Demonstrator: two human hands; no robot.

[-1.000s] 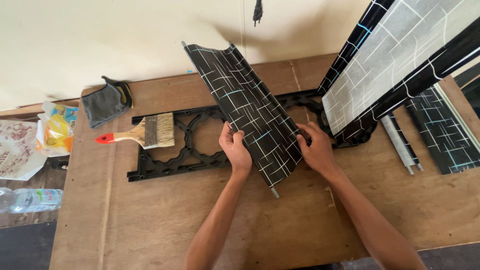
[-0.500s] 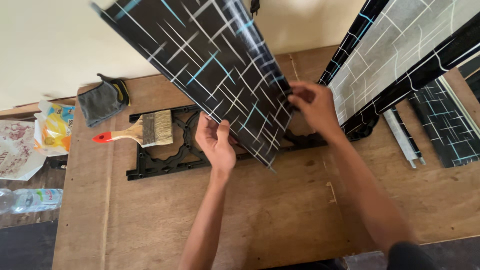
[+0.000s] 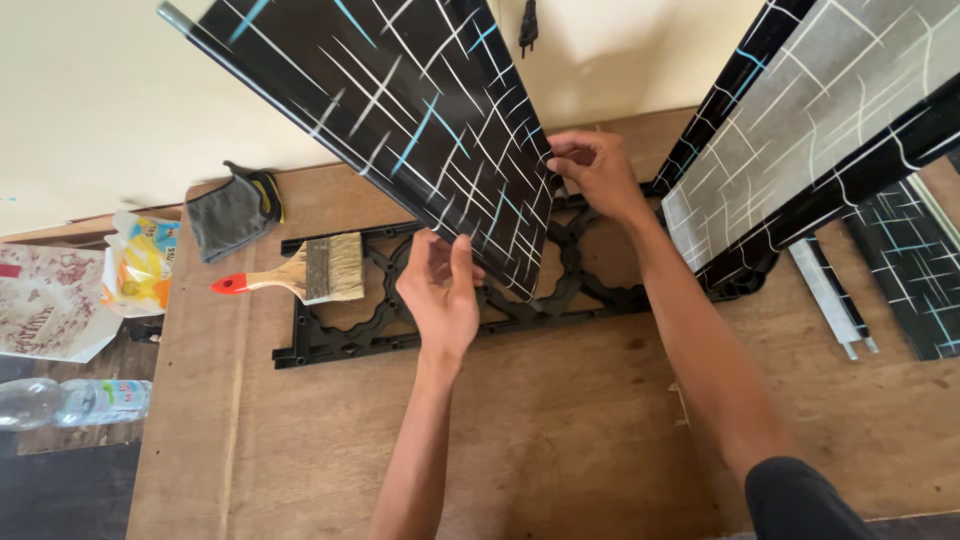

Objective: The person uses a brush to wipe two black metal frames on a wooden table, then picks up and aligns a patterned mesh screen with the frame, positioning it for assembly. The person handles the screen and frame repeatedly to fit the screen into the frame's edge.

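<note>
wooden table (image 3: 560, 440) — brush (image 3: 300, 275), maybe grille (image 3: 400, 335)

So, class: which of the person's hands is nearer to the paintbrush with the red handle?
Left. The left hand is just right of the paintbrush, at the patterned panel's lower edge; the right hand grips its far edge.
</note>
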